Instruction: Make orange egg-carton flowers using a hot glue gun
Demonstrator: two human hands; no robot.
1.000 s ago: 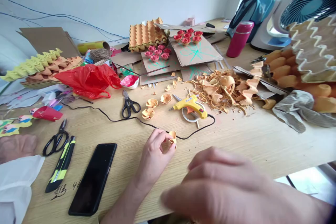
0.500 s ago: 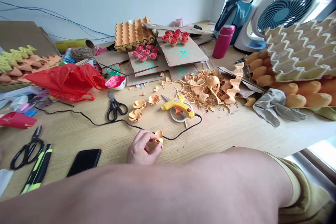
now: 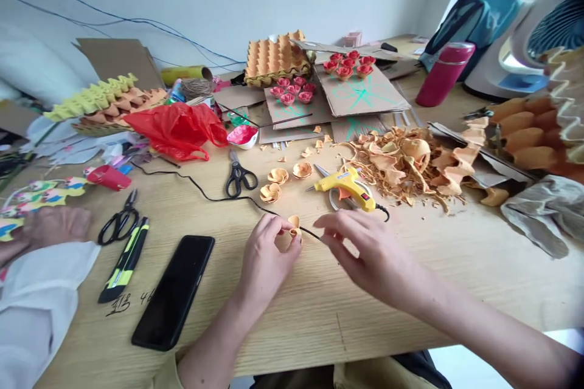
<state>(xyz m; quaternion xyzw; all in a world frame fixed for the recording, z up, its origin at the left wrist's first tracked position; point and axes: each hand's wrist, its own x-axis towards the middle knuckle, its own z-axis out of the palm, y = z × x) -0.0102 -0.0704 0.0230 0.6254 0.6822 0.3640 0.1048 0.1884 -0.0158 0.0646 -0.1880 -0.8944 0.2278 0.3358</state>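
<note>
Between the thumb and fingers of my left hand (image 3: 271, 249), I pinch a small egg-carton flower (image 3: 294, 228) with orange cup-shaped petals. To its right, my right hand (image 3: 365, 249) hovers over the glue gun's black cord with fingers apart, and no object shows in it. The yellow glue gun (image 3: 347, 185) lies just beyond that hand, its nozzle pointing left. Farther from my left hand sit three unpainted egg-carton flowers (image 3: 278, 176), close together on the wooden table (image 3: 314, 310).
Scissors (image 3: 239, 177) lie behind the cord. A phone (image 3: 173, 292), a utility knife (image 3: 124, 264) and more scissors (image 3: 121, 219) lie left. Another person's hand (image 3: 57, 228) rests at far left. Carton scraps (image 3: 396, 164) pile at right; red flowers (image 3: 292, 90) stand on cardboard behind.
My right arm, which stretched across the foreground, has drawn back, and its hand now appears beside the flower. The view has swung left, revealing another person's arm. My left hand still pinches the flower.
</note>
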